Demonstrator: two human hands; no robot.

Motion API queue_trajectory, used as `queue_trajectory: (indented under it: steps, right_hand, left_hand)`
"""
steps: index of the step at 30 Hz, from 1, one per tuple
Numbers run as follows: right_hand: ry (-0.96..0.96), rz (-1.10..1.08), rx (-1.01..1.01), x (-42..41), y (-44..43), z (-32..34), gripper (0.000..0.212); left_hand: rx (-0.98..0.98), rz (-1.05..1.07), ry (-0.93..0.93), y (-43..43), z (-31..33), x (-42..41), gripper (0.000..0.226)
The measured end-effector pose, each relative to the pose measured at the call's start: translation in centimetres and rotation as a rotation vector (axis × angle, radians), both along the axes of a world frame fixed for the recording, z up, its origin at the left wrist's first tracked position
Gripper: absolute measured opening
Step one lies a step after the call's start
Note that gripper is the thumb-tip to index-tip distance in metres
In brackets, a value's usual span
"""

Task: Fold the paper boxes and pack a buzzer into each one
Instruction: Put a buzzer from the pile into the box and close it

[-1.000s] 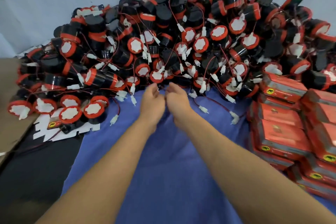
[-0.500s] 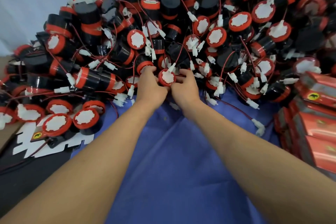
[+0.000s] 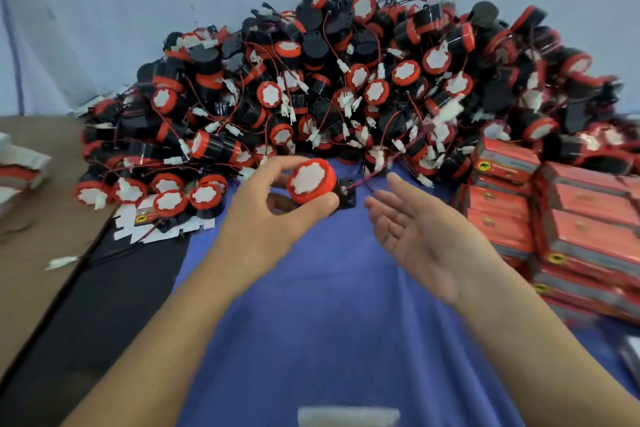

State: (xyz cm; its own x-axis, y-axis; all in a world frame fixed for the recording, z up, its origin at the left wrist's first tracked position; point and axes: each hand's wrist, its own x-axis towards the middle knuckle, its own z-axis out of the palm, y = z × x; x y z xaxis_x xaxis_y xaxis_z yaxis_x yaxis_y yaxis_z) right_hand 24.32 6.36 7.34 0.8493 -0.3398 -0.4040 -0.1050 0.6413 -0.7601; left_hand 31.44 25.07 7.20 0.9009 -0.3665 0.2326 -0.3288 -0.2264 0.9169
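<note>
My left hand (image 3: 273, 215) grips one buzzer (image 3: 311, 181), a black cylinder with a red rim and a white face, above the blue cloth (image 3: 329, 322). Its red wire trails right towards the heap. My right hand (image 3: 415, 232) hovers just right of it, palm up, fingers spread and holding nothing. A large heap of the same buzzers (image 3: 346, 90) with red wires and white plugs fills the back of the table. Folded red boxes (image 3: 568, 218) are stacked at the right. A flat unfolded box blank (image 3: 156, 224) lies under buzzers at the left.
A brown cardboard sheet (image 3: 38, 218) lies at the left with a stack of flat blanks (image 3: 17, 170) at its far edge. A white piece (image 3: 348, 416) shows at the bottom edge. A pale wall stands behind the heap.
Both hands reached into the heap and pulled back. My left hand now holds a buzzer lifted clear of the pile, and my right hand has let go and opened.
</note>
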Motion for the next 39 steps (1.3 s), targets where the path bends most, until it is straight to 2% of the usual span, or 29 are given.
queue_trajectory:
  steps: [2,3,5,7,9,12,14,23,30,36,39]
  right_hand:
    - [-0.108,-0.013,0.018,-2.9,0.3,1.6,0.010]
    - [-0.151,-0.025,-0.030,-4.4,0.5,2.4,0.010]
    - [-0.206,0.004,-0.149,-7.2,0.5,4.0,0.026]
    - [-0.252,0.106,-0.280,-10.5,0.5,5.3,0.033]
    - [-0.232,0.209,-0.521,-13.6,0.7,6.2,0.032]
    - [-0.116,0.278,-0.975,-16.5,1.8,6.4,0.017]
    - [-0.082,0.281,-1.147,-17.7,2.9,5.9,0.025]
    - [-0.164,0.210,-1.250,-18.6,6.2,2.6,0.023]
    - [0.004,0.296,-1.371,-18.6,7.5,-0.5,0.017]
    - [0.086,0.406,-1.370,-18.4,8.4,-1.7,0.015]
    - [0.084,0.411,-1.442,-18.0,9.2,-2.1,0.019]
  left_hand:
    - [0.031,-0.045,-0.009,1.4,1.2,-3.6,0.047]
    - [0.054,-0.042,-0.034,2.0,1.6,-5.2,0.046]
    - [0.120,-0.004,-0.105,3.2,2.1,-8.3,0.044]
    - [0.187,0.032,-0.136,4.2,2.3,-10.7,0.046]
    - [0.235,0.059,-0.150,5.1,2.3,-12.7,0.049]
    - [0.266,0.053,-0.170,6.0,1.8,-15.9,0.055]
    - [0.322,0.003,-0.185,6.3,1.0,-18.1,0.051]
    - [0.559,0.001,-0.339,7.0,-2.9,-20.9,0.042]
    - [0.712,-0.055,-0.511,6.6,-6.0,-21.3,0.037]
    - [0.811,-0.014,-0.560,6.1,-8.1,-22.0,0.045]
    - [0.782,0.023,-0.540,6.0,-9.1,-22.5,0.041]
